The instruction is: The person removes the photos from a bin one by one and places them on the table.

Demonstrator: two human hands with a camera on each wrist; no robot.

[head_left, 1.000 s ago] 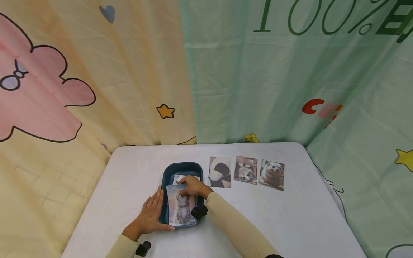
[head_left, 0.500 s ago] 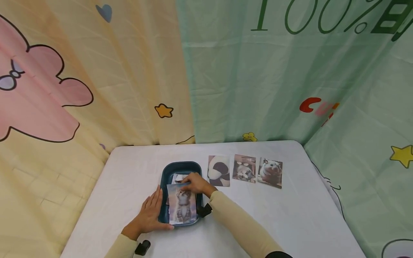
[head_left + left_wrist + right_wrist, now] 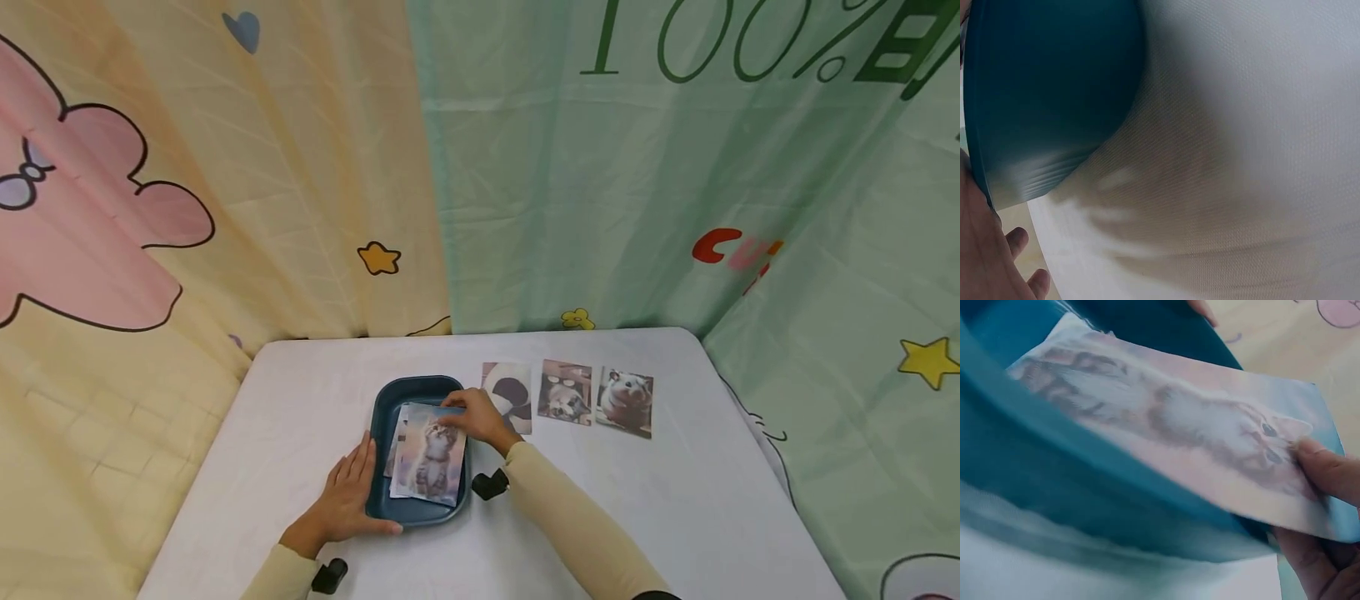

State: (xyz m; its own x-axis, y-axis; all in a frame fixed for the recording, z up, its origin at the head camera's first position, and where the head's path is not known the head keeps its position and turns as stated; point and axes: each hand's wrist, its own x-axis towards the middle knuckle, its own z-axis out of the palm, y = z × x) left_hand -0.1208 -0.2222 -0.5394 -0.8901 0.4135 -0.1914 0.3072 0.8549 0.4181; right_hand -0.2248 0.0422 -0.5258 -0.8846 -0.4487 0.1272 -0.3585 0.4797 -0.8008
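Note:
A dark teal tray sits on the white table. My right hand pinches the top edge of a kitten photo, lifted slightly above other photos in the tray. In the right wrist view my fingers hold the kitten photo by its corner over the tray rim. My left hand rests flat against the tray's left side with straight fingers. The left wrist view shows the tray wall and my fingertips.
Three animal photos lie in a row right of the tray: a panda, a cat and a hamster. Patterned curtains hang close behind and to both sides of the table.
My right hand has drawn the kitten photo up and to the right, away from the tray's near end. The left hand has stayed against the tray.

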